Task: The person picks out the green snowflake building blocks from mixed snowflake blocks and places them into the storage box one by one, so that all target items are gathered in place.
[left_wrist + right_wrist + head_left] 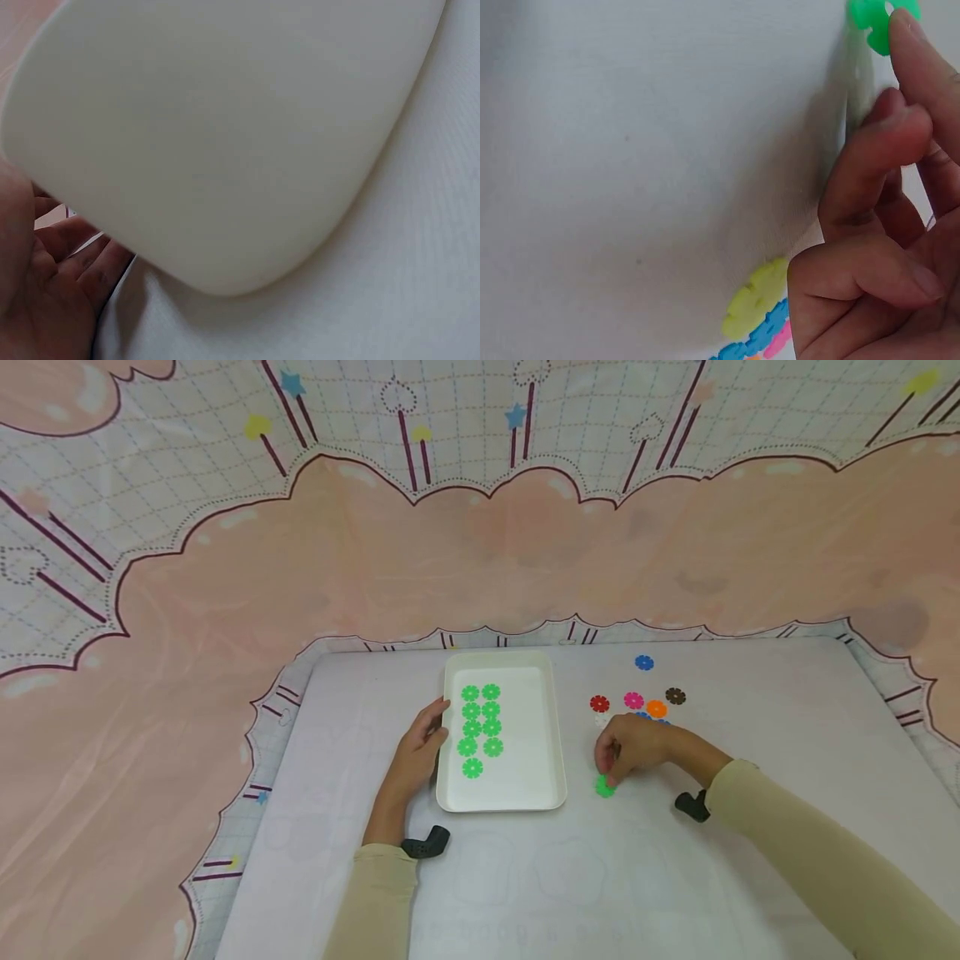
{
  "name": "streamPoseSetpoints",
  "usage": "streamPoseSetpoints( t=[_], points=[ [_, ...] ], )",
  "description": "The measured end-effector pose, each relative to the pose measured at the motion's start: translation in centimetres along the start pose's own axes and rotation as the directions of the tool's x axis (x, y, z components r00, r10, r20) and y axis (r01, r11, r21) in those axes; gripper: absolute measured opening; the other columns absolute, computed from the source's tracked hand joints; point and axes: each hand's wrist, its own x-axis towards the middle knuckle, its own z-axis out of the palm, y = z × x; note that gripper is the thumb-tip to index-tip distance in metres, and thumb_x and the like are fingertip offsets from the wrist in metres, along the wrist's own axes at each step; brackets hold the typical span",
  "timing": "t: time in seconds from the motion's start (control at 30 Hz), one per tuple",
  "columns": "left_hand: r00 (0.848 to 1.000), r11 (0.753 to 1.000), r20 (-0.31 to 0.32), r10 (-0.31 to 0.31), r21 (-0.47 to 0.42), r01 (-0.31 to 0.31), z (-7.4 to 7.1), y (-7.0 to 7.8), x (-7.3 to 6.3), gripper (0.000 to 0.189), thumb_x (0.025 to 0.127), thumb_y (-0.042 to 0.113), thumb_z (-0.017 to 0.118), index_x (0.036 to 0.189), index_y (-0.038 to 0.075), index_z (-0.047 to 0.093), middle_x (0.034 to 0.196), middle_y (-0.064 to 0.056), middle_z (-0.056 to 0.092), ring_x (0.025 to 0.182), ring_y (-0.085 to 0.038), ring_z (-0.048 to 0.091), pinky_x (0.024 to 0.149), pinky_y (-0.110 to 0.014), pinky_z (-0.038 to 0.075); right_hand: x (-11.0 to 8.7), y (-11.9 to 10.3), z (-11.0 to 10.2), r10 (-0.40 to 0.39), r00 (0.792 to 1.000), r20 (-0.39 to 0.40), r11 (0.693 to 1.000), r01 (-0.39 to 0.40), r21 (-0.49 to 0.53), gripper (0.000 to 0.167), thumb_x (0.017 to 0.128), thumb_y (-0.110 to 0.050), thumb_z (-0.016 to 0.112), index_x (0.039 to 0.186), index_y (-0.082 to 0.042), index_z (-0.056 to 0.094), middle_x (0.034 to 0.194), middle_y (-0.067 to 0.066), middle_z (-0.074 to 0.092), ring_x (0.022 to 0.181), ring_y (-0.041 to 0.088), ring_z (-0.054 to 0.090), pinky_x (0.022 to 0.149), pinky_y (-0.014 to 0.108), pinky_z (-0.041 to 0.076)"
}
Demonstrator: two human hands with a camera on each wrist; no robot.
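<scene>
A white rectangular tray (pixel 528 735) lies on the table with several green snowflake discs (pixel 491 727) set out in two columns on its left half. My left hand (pixel 411 758) holds the tray by its left side; in the left wrist view the fingers (pixel 101 274) reach under its rim. To the right of the tray, my right hand (pixel 637 745) pinches another green snowflake disc (pixel 604 787) between thumb and finger, low over the table. In the right wrist view the thumb lies against this green disc (pixel 876 22), and the other fingers are bent.
Beyond the right hand lie loose discs: red (pixel 599 703), pink (pixel 633 700), orange (pixel 656 709), brown (pixel 676 696) and blue (pixel 644 662). The hand partly covers more of them. A yellow disc (pixel 756 298) shows in the right wrist view. A patterned cloth (pixel 480 560) hangs behind the table.
</scene>
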Motion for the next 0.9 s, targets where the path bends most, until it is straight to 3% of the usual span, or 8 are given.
streamPoseSetpoints(
  t=[0.3,0.63,0.9],
  points=[
    [1.0,1.0,0.006,0.002,-0.013,-0.002,0.0,0.1,-0.1,0.046,0.107,0.015,0.048,0.153,0.021,0.047,0.164,0.01,0.035,0.151,-0.021,0.038,0.123,-0.048,0.033,-0.8,-0.5,-0.9,0.024,0.997,0.068,0.998,-0.028,0.051,0.009,0.083,-0.017,0.085,0.085,-0.015,0.077,0.072,0.002,0.064,0.068,0.017,0.056,0.065,0.025,0.051],
    [1.0,1.0,0.001,0.007,-0.005,-0.007,0.0,0.1,0.0,0.047,0.107,0.016,0.048,0.153,0.022,0.047,0.164,0.01,0.036,0.15,-0.021,0.038,0.123,-0.048,0.033,-0.4,-0.8,-1.9,-0.002,0.997,0.079,0.998,-0.002,0.055,0.006,0.084,-0.013,0.083,0.087,-0.013,0.077,0.072,0.003,0.064,0.065,0.017,0.054,0.06,0.024,0.047],
    [1.0,1.0,-0.001,0.029,-0.008,-0.029,0.0,-0.1,0.0,0.046,0.107,0.014,0.048,0.153,0.019,0.047,0.164,0.006,0.036,0.15,-0.023,0.04,0.122,-0.049,0.035,0.0,-1.6,-2.4,-0.037,0.997,0.061,0.998,0.034,0.056,0.011,0.083,-0.014,0.084,0.087,-0.012,0.074,0.075,0.002,0.063,0.073,0.017,0.053,0.063,0.026,0.047]
  ],
)
